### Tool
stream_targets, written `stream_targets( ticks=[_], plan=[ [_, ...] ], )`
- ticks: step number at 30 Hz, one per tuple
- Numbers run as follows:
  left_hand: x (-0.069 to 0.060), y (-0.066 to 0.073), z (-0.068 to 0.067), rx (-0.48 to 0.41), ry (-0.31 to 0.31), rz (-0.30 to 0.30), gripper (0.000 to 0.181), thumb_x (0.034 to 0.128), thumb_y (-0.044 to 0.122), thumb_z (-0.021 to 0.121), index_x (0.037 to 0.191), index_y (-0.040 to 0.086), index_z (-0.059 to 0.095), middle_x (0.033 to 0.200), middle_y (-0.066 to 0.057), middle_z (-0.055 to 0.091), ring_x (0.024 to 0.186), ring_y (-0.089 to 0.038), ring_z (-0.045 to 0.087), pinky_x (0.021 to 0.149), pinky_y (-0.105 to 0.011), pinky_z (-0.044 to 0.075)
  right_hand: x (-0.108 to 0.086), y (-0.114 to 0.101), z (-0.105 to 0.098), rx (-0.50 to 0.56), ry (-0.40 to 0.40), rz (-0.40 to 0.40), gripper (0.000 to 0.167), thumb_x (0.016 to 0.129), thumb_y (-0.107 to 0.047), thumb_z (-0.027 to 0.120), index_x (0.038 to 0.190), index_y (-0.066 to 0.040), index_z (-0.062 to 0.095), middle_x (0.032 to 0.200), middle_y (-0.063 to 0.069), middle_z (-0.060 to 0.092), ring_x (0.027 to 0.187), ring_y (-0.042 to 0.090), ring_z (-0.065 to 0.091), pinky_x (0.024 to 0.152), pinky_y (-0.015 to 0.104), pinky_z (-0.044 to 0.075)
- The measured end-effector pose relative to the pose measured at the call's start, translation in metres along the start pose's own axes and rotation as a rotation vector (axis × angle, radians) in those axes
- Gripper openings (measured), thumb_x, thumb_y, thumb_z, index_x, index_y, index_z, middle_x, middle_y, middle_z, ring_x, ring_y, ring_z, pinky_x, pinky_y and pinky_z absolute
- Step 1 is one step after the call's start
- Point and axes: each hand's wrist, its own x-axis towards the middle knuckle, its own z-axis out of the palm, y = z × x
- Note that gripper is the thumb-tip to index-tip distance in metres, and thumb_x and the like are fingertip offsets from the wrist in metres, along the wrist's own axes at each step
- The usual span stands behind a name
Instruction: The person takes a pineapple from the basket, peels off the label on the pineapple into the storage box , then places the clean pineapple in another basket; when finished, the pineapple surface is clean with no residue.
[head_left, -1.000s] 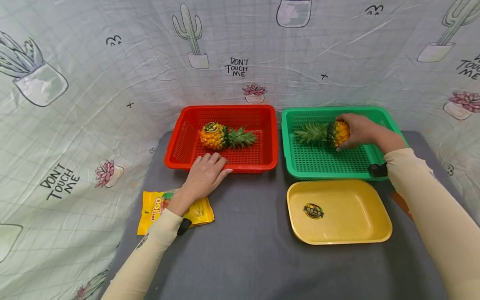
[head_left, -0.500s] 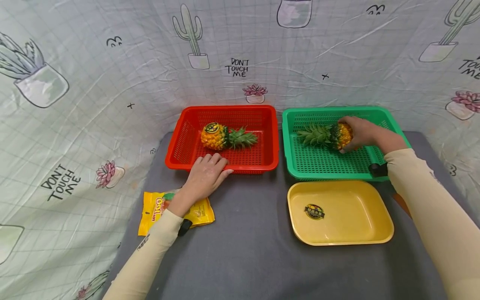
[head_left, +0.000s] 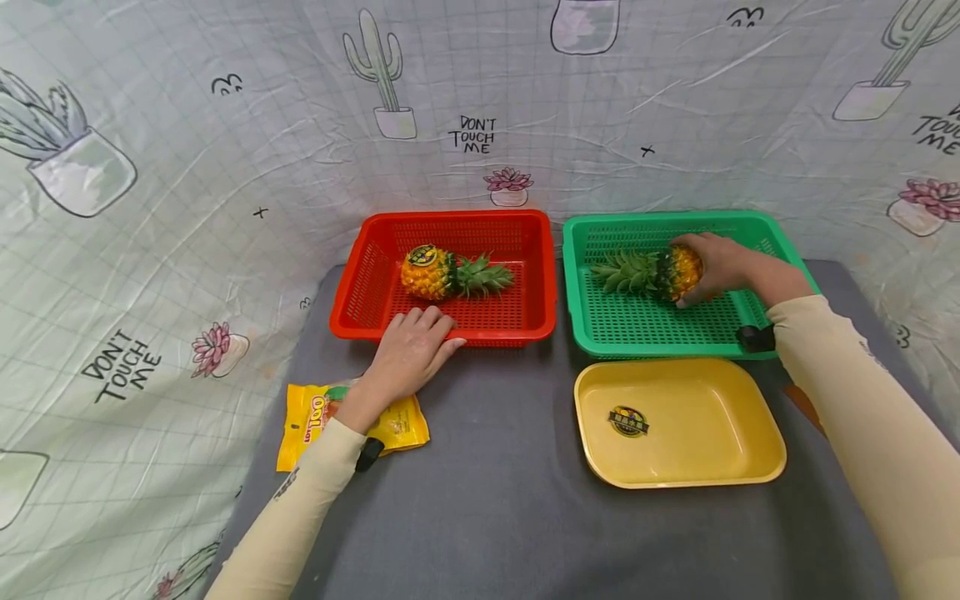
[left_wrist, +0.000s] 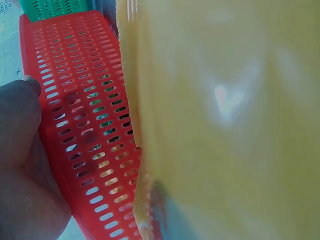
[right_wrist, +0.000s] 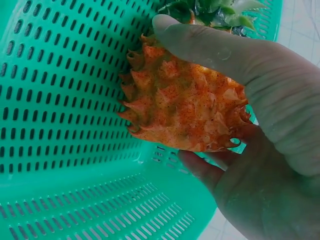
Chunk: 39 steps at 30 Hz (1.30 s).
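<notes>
My right hand (head_left: 718, 265) grips a small pineapple (head_left: 684, 272) by its yellow body, in the green basket (head_left: 637, 337). Its leafy crown points left. In the right wrist view the thumb lies across the spiky pineapple (right_wrist: 185, 105) near the crown, with fingers around its lower end. My left hand (head_left: 411, 350) rests on the front rim of the red basket (head_left: 517, 333), fingers over the edge. Another pineapple (head_left: 429, 275), with a round black label, lies inside that basket, crown to the right. The left wrist view shows the red wall (left_wrist: 80, 120) beside my thumb.
A yellow snack packet (head_left: 401, 425) lies beneath my left wrist. In front of the green basket stands a shallow yellow tray (head_left: 682, 433) with a sticker. An orange-brown item (head_left: 804, 408) is partly hidden under my right forearm. A printed cloth (head_left: 300, 167) hangs behind.
The pineapple in my right hand has turned slightly and shifted a little to the right and down in the green basket. My left hand stays in place on the red rim.
</notes>
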Motion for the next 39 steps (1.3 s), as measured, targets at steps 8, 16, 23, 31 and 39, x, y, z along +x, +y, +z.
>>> stream_targets(
  ticks=[8,16,23,31,39],
  plan=[
    [0.001,0.001,-0.001,0.001,-0.011,0.004,0.04,0.1105,0.045,0.053,0.122,0.009,0.065,0.115,-0.01,0.059,0.097,-0.031,0.052,0.085,-0.046,0.044,-0.002,-0.002,-0.005,-0.017,0.016,-0.026,0.101,0.084,-0.029,0.093,0.158,0.005,0.032,0.152,0.042,0.029,0.133,0.063,0.036,0.097,0.076,0.038],
    [0.002,0.002,-0.001,0.004,-0.006,0.004,0.039,0.1103,0.045,0.054,0.12,0.009,0.065,0.114,-0.01,0.059,0.096,-0.031,0.052,0.084,-0.046,0.044,-0.009,-0.014,-0.013,-0.014,0.055,-0.047,0.096,0.089,-0.032,0.088,0.159,0.004,0.032,0.157,0.041,0.026,0.14,0.064,0.027,0.102,0.078,0.032],
    [0.0,0.002,-0.001,-0.006,0.013,0.003,0.035,0.1086,0.042,0.059,0.117,0.009,0.065,0.11,-0.01,0.058,0.092,-0.031,0.051,0.081,-0.045,0.043,-0.013,-0.023,-0.013,-0.02,0.134,-0.1,0.089,0.095,-0.035,0.082,0.159,0.004,0.035,0.157,0.037,0.034,0.142,0.059,0.032,0.106,0.074,0.031],
    [-0.001,0.002,0.0,-0.01,0.018,0.003,0.031,0.1069,0.038,0.064,0.117,0.008,0.064,0.11,-0.011,0.058,0.092,-0.031,0.051,0.08,-0.046,0.044,-0.015,-0.048,-0.01,-0.036,0.196,-0.169,0.082,0.098,-0.035,0.079,0.157,0.005,0.039,0.156,0.034,0.038,0.141,0.056,0.035,0.109,0.072,0.031],
    [0.0,0.002,-0.001,-0.015,0.032,0.014,0.03,0.1064,0.036,0.065,0.116,0.007,0.064,0.11,-0.011,0.058,0.092,-0.032,0.051,0.079,-0.046,0.044,-0.017,-0.079,-0.002,-0.037,0.264,-0.25,0.073,0.098,-0.03,0.08,0.154,0.003,0.046,0.154,0.03,0.044,0.143,0.053,0.036,0.112,0.069,0.029]
  ],
)
